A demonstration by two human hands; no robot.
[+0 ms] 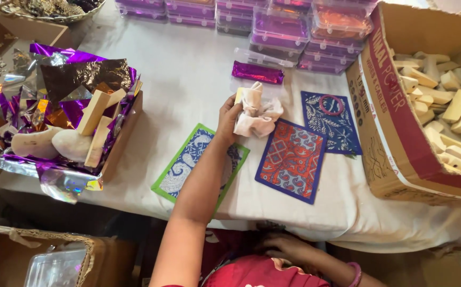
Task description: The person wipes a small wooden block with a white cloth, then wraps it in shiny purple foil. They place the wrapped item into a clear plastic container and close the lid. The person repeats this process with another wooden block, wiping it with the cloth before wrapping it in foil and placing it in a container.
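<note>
Left hand (229,114) at frame centre pinched shut on a crumpled pale cloth (257,114) wrapping a wooden block (239,95) — soft, light, likely slippy; right hand (286,247) low, grip unclear.

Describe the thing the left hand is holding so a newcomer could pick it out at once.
Start at the big cardboard box of pale wooden blocks on the right of the white-clothed table, then move left past two patterned cards. Above the red-and-blue card, the left hand grips a crumpled pale pink cloth, the only soft, bunched thing among flat cards.
</note>
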